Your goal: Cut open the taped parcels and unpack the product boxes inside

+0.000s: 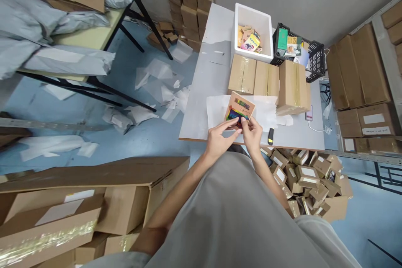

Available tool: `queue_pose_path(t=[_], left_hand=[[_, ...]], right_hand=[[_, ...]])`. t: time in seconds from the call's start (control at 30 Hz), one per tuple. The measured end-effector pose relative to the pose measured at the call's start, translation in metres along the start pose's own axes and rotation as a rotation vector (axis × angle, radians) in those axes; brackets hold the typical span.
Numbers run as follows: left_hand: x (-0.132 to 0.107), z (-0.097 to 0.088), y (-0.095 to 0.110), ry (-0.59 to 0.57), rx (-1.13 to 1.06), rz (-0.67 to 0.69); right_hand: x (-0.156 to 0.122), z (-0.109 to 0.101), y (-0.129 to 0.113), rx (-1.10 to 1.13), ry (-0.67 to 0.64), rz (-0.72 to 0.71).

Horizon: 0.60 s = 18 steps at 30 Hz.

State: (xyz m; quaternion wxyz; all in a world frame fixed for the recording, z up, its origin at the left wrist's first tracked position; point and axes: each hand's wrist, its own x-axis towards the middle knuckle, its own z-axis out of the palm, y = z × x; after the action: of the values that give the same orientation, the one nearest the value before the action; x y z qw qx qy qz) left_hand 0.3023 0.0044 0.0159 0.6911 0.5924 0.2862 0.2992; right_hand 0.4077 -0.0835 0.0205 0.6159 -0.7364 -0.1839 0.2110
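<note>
A small peach-coloured flat box or booklet (240, 102) with colourful lettering and a dark rainbow-edged panel is tilted above the near part of the table. My right hand (252, 134) grips its lower right part, the thumb on the printed face. At the lower left edge, my left hand (218, 137) holds it between long, straight fingers and a thumb set apart. Fingers behind it are hidden. White paper sheets (216, 106) lie beneath it. A black and yellow box cutter (270, 136) lies to the right of my right hand.
Taped cartons (241, 73) stand across the table (201, 83). Behind them are a white foam box (266, 33) and a black crate (317, 58) holding printed items. A phone (309, 114) lies right. Small cartons (309, 176) pile below; a large open carton (125, 171) is at left.
</note>
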Motion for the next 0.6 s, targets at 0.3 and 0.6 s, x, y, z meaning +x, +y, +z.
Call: queue_pose_path(t=[0.3,0.6], left_hand=[[0.018,-0.044,-0.021,-0.067,-0.247,-0.322],[0.001,-0.037,-0.029,0.160,-0.291,-0.239]], right_hand=[[-0.012,-0.011,-0.008,0.126,-0.117,0.079],[-0.029,-0.009,0.000,-0.183,0.145,-0.191]])
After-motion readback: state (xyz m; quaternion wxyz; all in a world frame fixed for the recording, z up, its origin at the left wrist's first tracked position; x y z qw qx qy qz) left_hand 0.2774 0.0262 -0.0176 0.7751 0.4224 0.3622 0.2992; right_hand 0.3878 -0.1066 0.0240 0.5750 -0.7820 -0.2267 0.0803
